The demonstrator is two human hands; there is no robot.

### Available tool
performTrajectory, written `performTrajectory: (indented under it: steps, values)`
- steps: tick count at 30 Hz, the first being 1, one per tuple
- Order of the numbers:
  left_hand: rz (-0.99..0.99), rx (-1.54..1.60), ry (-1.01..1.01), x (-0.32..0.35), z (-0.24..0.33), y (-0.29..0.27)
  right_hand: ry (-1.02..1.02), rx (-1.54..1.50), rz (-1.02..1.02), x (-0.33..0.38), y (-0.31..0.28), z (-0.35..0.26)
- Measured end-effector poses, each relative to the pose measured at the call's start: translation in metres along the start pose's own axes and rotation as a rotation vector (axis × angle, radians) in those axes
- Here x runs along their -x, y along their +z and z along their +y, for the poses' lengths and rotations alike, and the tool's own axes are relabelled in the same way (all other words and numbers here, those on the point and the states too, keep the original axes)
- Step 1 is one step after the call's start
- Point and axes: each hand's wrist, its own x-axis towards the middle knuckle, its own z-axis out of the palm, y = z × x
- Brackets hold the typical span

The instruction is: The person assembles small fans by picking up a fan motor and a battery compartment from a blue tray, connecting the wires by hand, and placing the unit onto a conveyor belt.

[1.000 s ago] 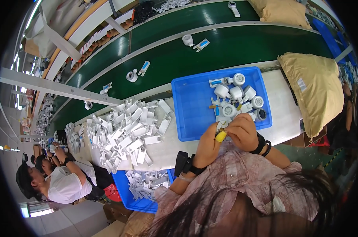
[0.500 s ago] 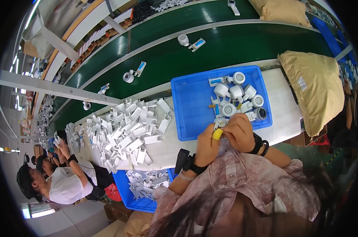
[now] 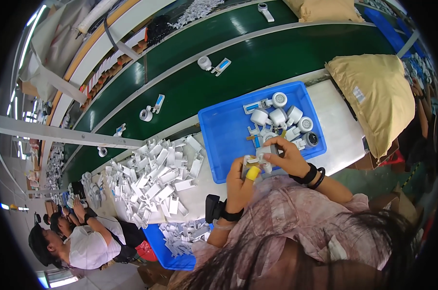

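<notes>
Both hands meet over the near edge of a blue tub [image 3: 223,140]. A white plastic fan part [image 3: 265,151] shows between them, partly covered by fingers. My left hand [image 3: 239,188], with a yellow wrap on its thumb, grips the part from the left. Fingers of my right hand [image 3: 296,162] close on it from the right, the thumb lying across it. Just beyond the hands, in the tub's right half, lie several white fan heads [image 3: 278,117] with round grilles. Some are joined to open handle shells; one such shell [image 3: 255,106] holds a blue cell.
Left of the tub is a heap of white plastic shells [image 3: 156,169]. Below it, a second blue tub [image 3: 173,263] holds more. Fan pieces [image 3: 221,66] lie spaced along a green conveyor belt [image 3: 272,48]. A tan sack [image 3: 373,96] stands right; a co-worker [image 3: 90,241] sits left.
My hands have moved a little apart, and the white part now shows between them. The whole view has shifted slightly, so the belt and tub appear further left.
</notes>
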Motion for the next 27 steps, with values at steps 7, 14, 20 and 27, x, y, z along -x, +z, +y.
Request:
performTrajectory:
  steps: [7, 14, 20, 27]
  values:
    - [0.026, 0.064, -0.068, 0.004, 0.006, -0.003, -0.421, 0.453, 0.125, 0.0, -0.004, -0.023]
    - [0.007, 0.034, -0.057, 0.003, 0.003, -0.008, -0.389, 0.475, 0.11, 0.0, -0.005, -0.025]
    - [-0.019, 0.094, -0.122, 0.002, 0.004, -0.01, -0.401, 0.496, 0.109, -0.001, -0.005, -0.021]
    - [-0.037, 0.075, -0.161, 0.001, 0.0, -0.014, -0.379, 0.488, 0.097, -0.002, -0.005, -0.018]
